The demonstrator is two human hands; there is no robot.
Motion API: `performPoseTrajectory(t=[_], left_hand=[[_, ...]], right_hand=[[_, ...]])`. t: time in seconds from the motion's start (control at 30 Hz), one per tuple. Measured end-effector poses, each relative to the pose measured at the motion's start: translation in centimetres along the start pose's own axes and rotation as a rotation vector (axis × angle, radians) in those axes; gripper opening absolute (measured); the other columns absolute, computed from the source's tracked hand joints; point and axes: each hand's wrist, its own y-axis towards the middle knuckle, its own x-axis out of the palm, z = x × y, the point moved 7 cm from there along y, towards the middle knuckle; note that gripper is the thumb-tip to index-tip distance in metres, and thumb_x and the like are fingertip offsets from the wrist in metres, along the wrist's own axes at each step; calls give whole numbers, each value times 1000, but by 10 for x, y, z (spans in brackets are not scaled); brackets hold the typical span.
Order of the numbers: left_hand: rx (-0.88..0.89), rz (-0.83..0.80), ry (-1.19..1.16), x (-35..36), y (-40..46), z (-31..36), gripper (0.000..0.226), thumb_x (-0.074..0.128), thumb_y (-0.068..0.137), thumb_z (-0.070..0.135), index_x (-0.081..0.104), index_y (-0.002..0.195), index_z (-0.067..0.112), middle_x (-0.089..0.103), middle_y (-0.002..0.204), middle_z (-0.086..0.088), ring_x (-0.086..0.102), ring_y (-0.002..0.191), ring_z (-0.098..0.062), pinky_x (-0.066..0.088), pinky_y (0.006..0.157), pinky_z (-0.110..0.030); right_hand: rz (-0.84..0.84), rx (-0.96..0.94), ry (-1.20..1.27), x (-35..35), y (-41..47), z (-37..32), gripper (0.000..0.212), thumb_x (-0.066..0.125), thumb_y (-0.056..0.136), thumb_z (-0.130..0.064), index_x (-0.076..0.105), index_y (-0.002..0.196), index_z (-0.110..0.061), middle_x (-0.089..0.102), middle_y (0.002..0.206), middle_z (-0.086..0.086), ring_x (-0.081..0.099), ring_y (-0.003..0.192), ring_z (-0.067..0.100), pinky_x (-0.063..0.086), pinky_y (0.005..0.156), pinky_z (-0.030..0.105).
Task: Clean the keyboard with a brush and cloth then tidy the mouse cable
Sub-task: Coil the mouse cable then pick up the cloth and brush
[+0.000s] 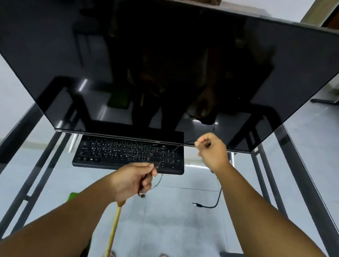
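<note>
A black keyboard lies on the glass table under the monitor's lower edge. A thin black cable runs across the keyboard's right end between my two hands. My left hand pinches the cable in front of the keyboard, a short loop hanging below the fist. My right hand pinches the cable's other stretch, raised near the monitor's bottom edge. A wooden brush handle lies on the glass under my left wrist. A green cloth peeks out beside my left forearm. The mouse is not visible.
A large dark monitor fills the upper view. Another black cable with a plug end lies on the glass table at the right. The table's metal frame runs along both sides. My feet show through the glass.
</note>
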Motion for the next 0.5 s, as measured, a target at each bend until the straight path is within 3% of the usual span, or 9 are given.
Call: performPoseTrajectory(t=[0.1,0.17,0.27,0.33,0.4,0.5], left_hand=[[-84,-36,-36,-20,-18,6,28,47,96,29,56,76,11,30,54,-2,32,50,-17,28,51,-25],[-109,-107,-88,-27,-27,12,29,48,96,31,54,74,12,26,50,2,27,47,-13,20,51,-25],[-86,-248,-226,-32,-40,26,29,46,98,30,50,75,13,29,45,5,28,41,-9,17,47,-24],[4,-294,-400,-36,-46,43,17,55,94,25,54,82,13,35,45,5,34,41,-9,22,44,-22],[117,-186,-555,-46,-48,58,10,56,92,21,58,88,12,37,48,6,36,42,-8,23,41,-19],[235,236,-745,-79,-44,64,22,41,100,23,59,102,10,41,54,7,40,46,-6,24,38,-17]], right_hand=[[49,37,-64,-4,-2,1,8,67,88,-11,64,82,-14,62,73,-4,60,68,15,44,52,18],[49,24,-96,0,-4,-1,7,69,87,-10,66,81,-13,62,69,-8,58,66,11,40,53,10],[-48,27,-168,18,-9,-1,13,73,82,-14,71,72,-22,63,63,-10,57,60,8,41,58,19],[-140,40,-200,33,-15,-1,14,77,80,-19,72,68,-27,65,62,-10,57,57,6,43,58,21],[-218,39,-171,47,-24,-2,14,80,77,-20,74,69,-29,68,63,-11,59,58,5,48,58,20],[-419,55,-118,74,-40,-3,8,81,76,-21,79,79,-28,74,73,2,62,64,12,51,56,26]])
